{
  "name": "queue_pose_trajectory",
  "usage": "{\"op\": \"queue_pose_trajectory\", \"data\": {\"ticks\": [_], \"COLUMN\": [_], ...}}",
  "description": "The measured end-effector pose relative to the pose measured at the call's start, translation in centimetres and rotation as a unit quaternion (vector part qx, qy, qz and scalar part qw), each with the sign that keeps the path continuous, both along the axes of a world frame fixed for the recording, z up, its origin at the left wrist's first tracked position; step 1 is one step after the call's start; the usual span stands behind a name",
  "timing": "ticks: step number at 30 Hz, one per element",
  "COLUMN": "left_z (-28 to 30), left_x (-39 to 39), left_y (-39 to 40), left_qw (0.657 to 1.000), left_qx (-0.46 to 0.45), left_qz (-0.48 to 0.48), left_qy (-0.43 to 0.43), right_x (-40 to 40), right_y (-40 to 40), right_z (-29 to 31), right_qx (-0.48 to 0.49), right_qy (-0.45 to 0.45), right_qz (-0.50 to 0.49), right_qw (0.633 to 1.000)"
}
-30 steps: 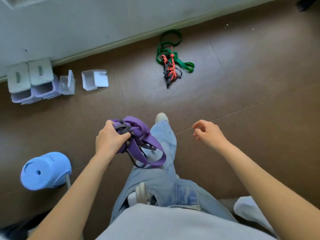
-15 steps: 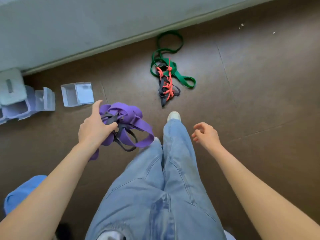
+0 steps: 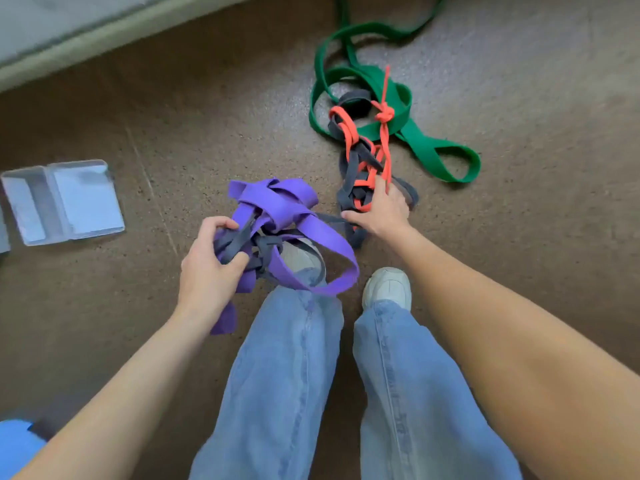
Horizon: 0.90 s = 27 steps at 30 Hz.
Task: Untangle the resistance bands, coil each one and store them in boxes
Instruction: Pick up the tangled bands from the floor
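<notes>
My left hand [image 3: 207, 268] grips a knotted bundle of a wide purple band [image 3: 277, 202] and a thin dark grey band [image 3: 235, 244], held above my left shoe. On the brown floor ahead lies a second tangle: a green band [image 3: 426, 147], an orange band [image 3: 348, 129] knotted round it, and a dark grey band [image 3: 349, 168] woven through. My right hand [image 3: 379, 211] rests on the near end of this tangle, with its index finger stretched along the orange band and its thumb out to the left. A grey strand runs from there toward the purple bundle.
A clear plastic box [image 3: 65, 199] lies open on the floor to the left. A blue object [image 3: 17, 445] shows at the bottom left corner. The wall's skirting [image 3: 104, 26] runs along the top left. My shoes [image 3: 388, 285] stand just short of the tangle.
I have bent down and stepped closer to the floor tangle. My right hand, which hung free, has reached down onto the orange and grey bands. My left hand keeps the purple bundle.
</notes>
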State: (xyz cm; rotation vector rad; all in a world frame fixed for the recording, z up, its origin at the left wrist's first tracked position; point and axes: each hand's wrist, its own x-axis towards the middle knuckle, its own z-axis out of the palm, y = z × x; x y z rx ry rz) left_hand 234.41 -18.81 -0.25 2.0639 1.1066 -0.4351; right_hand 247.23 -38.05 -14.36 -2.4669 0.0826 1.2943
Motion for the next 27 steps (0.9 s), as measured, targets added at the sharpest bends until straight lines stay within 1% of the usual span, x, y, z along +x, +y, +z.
{"op": "queue_pose_trajectory", "data": {"ticks": [1,3,5,6,7,9,10,12,14,15,16,18,19,20,21,22,24,26,27], "left_z": [-2.9,-7.0,-9.1,-9.5,-9.5,-8.9,-8.6,-8.1,-8.3,-8.5,-9.1,-10.4,-11.1,-11.8,-12.2,-12.5,-12.0,-9.5,-7.7], "left_x": [0.2,0.5,1.0,1.5,2.0,3.2,3.9,5.2,6.4,7.0,7.6,8.4,8.6,8.8,8.9,9.0,8.9,8.4,8.1], "left_y": [0.0,-0.4,-0.8,-0.9,-1.1,-1.1,-1.0,-0.8,-0.8,-0.7,-0.6,-0.6,-0.7,-0.9,-1.0,-1.0,-1.2,-1.4,-1.4], "left_qw": [1.0,0.998,0.995,0.992,0.986,0.971,0.966,0.967,0.967,0.965,0.964,0.962,0.961,0.959,0.958,0.957,0.953,0.945,0.942], "left_qx": [-0.017,-0.042,-0.032,-0.029,-0.031,-0.045,-0.051,-0.058,-0.069,-0.077,-0.083,-0.089,-0.091,-0.092,-0.093,-0.093,-0.089,-0.084,-0.081], "left_qz": [0.02,0.05,0.092,0.125,0.163,0.232,0.249,0.246,0.241,0.242,0.243,0.243,0.247,0.251,0.254,0.255,0.269,0.301,0.314], "left_qy": [-0.005,-0.012,-0.01,-0.02,-0.031,-0.045,-0.048,-0.047,-0.053,-0.061,-0.069,-0.082,-0.086,-0.09,-0.094,-0.099,-0.103,-0.097,-0.091], "right_x": [0.2,0.1,-0.2,0.0,0.3,1.6,2.7,5.3,8.8,10.7,12.6,15.4,16.3,16.8,16.9,16.7,15.0,11.6,9.7], "right_y": [0.9,2.0,1.9,1.4,0.9,-0.1,-0.3,-0.2,0.5,1.0,1.4,2.0,2.2,2.4,2.6,2.8,2.9,2.4,2.1], "right_z": [-3.3,-7.9,-9.7,-9.7,-9.2,-7.3,-6.1,-4.3,-4.0,-4.6,-5.4,-8.1,-9.7,-11.1,-12.1,-12.6,-11.6,-8.3,-5.7], "right_qx": [-0.021,-0.066,-0.097,-0.092,-0.067,0.002,0.029,0.063,0.05,0.031,0.006,-0.041,-0.06,-0.072,-0.083,-0.089,-0.076,-0.042,-0.032], "right_qy": [0.0,-0.012,-0.066,-0.096,-0.122,-0.164,-0.19,-0.263,-0.336,-0.337,-0.294,-0.13,-0.068,-0.043,-0.046,-0.067,-0.111,-0.102,-0.09], "right_qz": [0.026,0.066,0.113,0.132,0.144,0.153,0.153,0.133,0.13,0.143,0.167,0.193,0.186,0.174,0.163,0.149,0.135,0.158,0.166], "right_qw": [0.999,0.996,0.987,0.982,0.98,0.975,0.969,0.954,0.932,0.93,0.941,0.972,0.978,0.981,0.982,0.983,0.982,0.981,0.981]}}
